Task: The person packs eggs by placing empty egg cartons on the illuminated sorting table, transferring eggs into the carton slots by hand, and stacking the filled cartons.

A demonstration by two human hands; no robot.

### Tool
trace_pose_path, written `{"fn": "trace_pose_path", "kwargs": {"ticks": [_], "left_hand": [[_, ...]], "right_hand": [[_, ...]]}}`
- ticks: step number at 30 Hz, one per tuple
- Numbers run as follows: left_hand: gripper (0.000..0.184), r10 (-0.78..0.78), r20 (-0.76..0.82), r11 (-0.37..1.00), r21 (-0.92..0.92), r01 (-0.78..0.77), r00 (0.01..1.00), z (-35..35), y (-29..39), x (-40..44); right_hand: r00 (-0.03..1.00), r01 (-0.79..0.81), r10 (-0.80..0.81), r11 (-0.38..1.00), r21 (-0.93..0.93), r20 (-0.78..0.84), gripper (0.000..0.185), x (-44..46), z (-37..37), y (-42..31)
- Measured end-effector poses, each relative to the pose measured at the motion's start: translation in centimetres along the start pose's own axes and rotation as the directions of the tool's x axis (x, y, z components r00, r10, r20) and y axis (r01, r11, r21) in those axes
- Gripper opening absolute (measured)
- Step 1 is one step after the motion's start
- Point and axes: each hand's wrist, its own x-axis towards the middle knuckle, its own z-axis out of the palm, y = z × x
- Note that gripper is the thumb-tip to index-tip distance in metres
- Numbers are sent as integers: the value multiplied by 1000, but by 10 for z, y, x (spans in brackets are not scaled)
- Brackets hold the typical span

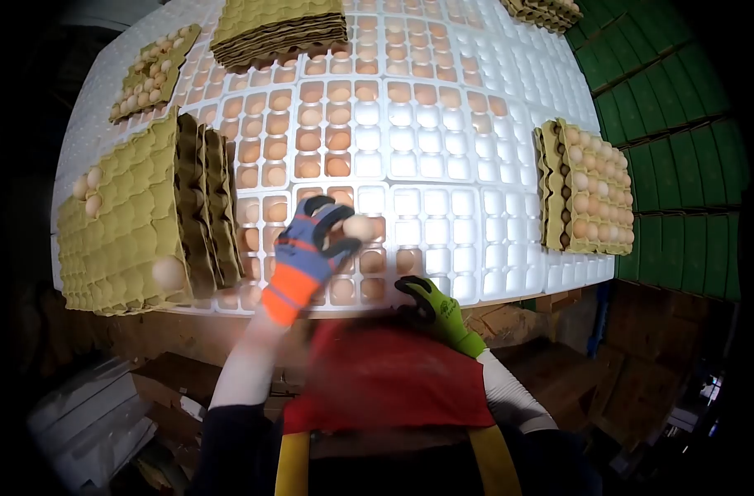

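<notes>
My left hand [307, 241], in a blue glove with dark fingertips and an orange cuff, pinches a pale egg [359, 228] between thumb and fingers. It is over the white egg tray [433, 197], whose square cells hold brown eggs on the left and nothing on much of the right. My right hand [433, 309], in a green and black glove, is low at the tray's front edge with its fingers curled; whether anything lies inside them is hidden. A single brown egg [408, 261] sits in a cell just above that hand.
Pulp egg cartons [121, 215] are stacked at left with a few loose eggs on top. More stacked cartons [278, 33] stand at the back. An egg-filled carton [596, 192] rests at right, beside green crates [683, 165]. Cardboard boxes [174, 382] lie below the table edge.
</notes>
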Motion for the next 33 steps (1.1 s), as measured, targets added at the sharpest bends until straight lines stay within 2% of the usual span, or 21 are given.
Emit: {"fn": "trace_pose_path", "kwargs": {"ticks": [1, 4, 6, 7, 10, 11, 12, 14, 16, 17, 18, 20, 22, 23, 24, 26, 28, 29, 30, 32, 33], "left_hand": [[44, -80, 58, 976, 208, 66, 995, 19, -2, 14], [32, -65, 21, 888, 457, 48, 998, 61, -9, 37], [28, -60, 49, 890, 455, 32, 997, 72, -15, 43], [29, -65, 73, 897, 441, 26, 995, 74, -13, 42], [31, -198, 161, 919, 373, 126, 967, 76, -14, 41], [34, -157, 93, 980, 137, 143, 983, 80, -24, 43], [36, -139, 19, 984, -108, 140, 990, 83, -34, 42], [43, -220, 156, 847, -459, 268, 963, 88, -25, 48], [44, -174, 243, 882, -392, 261, 954, 102, -19, 53], [45, -51, 232, 998, -33, 60, 971, 98, 2, 57], [42, -55, 274, 992, 125, 22, 960, 107, 2, 60], [39, -54, 329, 991, 131, 11, 943, 108, 2, 67], [35, 4, 153, 996, -93, 10, 988, 106, -6, 65], [38, -164, 235, 867, -429, 254, 958, 100, -14, 60], [41, -281, 364, 577, -675, 459, 888, 95, -25, 56], [49, -300, 340, 349, -830, 434, 891, 90, -32, 50], [39, -286, 172, 268, -930, 251, 943, 95, -56, 43], [40, -260, -3, 598, -786, 159, 966, 94, -66, 52], [40, -176, -161, 844, -532, 65, 971, 95, -74, 61], [43, -27, -304, 907, -407, -105, 952, 101, -35, 85], [47, 156, -150, 988, 28, -153, 976, 123, -57, 93]], "right_hand": [[1000, -5, 5, 1000, -3, -13, 43, -1, 0, 0], [996, -59, 60, 998, 27, -60, 41, 20, -18, -16], [970, -169, 201, 962, 216, -134, 39, 46, -25, -16], [969, -31, 50, 996, 81, -243, 38, 57, -21, -11], [978, 89, -70, 992, 93, -197, 35, 70, -17, 11], [952, 88, -31, 980, 177, -305, 33, 80, -20, 8], [948, 69, -29, 991, 116, -317, 31, 87, -26, 3], [926, 257, -237, 966, 32, -295, 32, 105, -18, 20], [931, 225, -224, 974, -31, -287, 26, 100, -5, 30], [903, 188, -103, 968, 165, -418, 24, 95, -6, 32], [863, 164, 45, 917, 363, -503, 22, 84, -6, 32], [937, 41, 73, 948, 316, -342, 21, 58, -20, 10], [988, 132, -144, 976, -175, -57, 24, 33, -25, 3], [989, 127, -138, 976, -177, -54, 24, 19, -21, 4], [987, 132, -151, 957, -257, -55, 25, 8, -13, 8], [977, 176, -206, 925, -336, -56, 25, 0, -5, 19], [971, 174, -212, 946, -273, -115, 20, -3, 1, 26], [967, 167, -211, 950, -264, -146, 18, 2, -1, 23], [964, 179, -224, 946, -271, -146, 18, 4, -3, 21], [985, 73, -98, 983, -169, -141, 20, 13, -4, 16], [972, 109, -149, 971, -212, -182, 20, 18, -9, 13]]}}
